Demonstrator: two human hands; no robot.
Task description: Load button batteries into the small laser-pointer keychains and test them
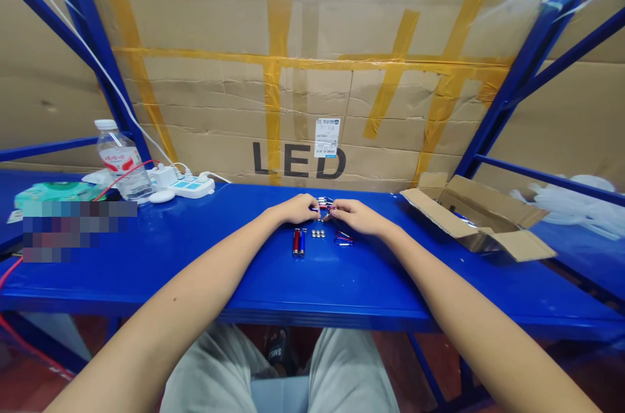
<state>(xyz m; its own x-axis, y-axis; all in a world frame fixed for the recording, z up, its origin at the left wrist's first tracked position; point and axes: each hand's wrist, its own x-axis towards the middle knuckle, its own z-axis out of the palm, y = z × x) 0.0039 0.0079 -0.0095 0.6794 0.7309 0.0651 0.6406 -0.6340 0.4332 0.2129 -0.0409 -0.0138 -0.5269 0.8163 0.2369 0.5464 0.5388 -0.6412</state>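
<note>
At the middle of the blue table [273, 289], my left hand [299, 209] has its fingers drawn together near the thumb. Facing it, my right hand [360, 215] is also closed, fingertips pinched. What either one holds is too small to make out. Between and just behind them lie several slim silver-tipped pieces [323, 200]. Closer to me, a red metal tube [295, 242] and a blue metal tube [301, 243] lie side by side, like small penlights. Several small round silver button cells [318, 234] form rows beside them. Carabiner clips [344, 239] rest below my right hand.
An open cardboard box [471, 221] stands on the right. At left are a water bottle [123, 162], a white power strip [193, 186] with cables and a green packet [58, 193]. A large taped cardboard sheet [219, 107] walls off the back between blue posts.
</note>
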